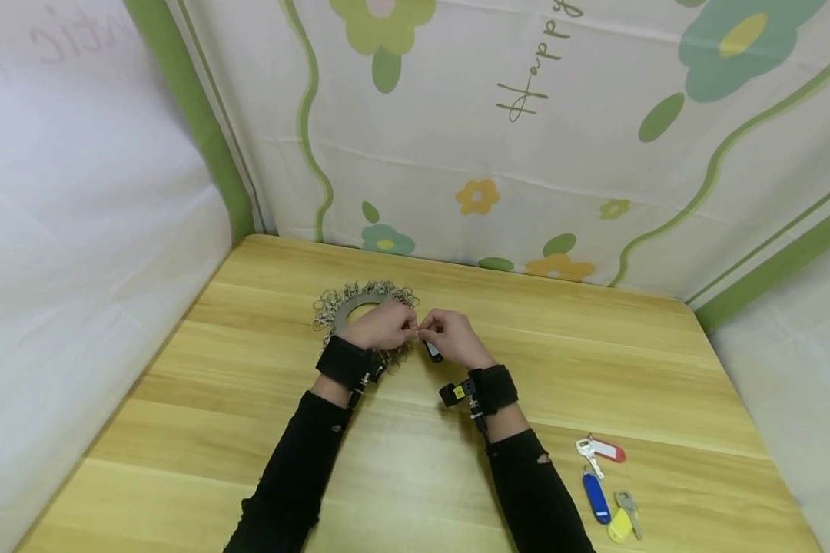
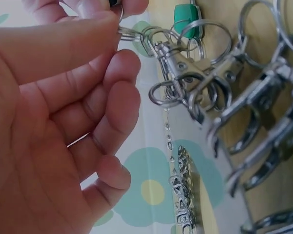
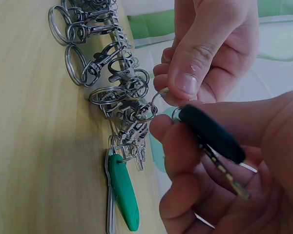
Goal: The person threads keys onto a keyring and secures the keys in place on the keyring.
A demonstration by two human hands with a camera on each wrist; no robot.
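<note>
Step in hand, as I read it: threading the black-headed key [image 3: 212,134] onto a split ring [image 3: 158,100] of the keyring organiser [image 1: 360,307] at the counter's [image 1: 415,476] far side; left hand [image 1: 382,326] grip pinches the ring; right hand [image 1: 453,338] grip pinches the key, touching the ring; next I'd need the coil pried apart and the key's hole fed round; a green-tagged key [image 3: 122,192] is already hung.

Both forearms reach forward, and the left hand [image 1: 380,326] and right hand [image 1: 453,338] meet at the fingertips, each with fingers curled in a pinch.
</note>
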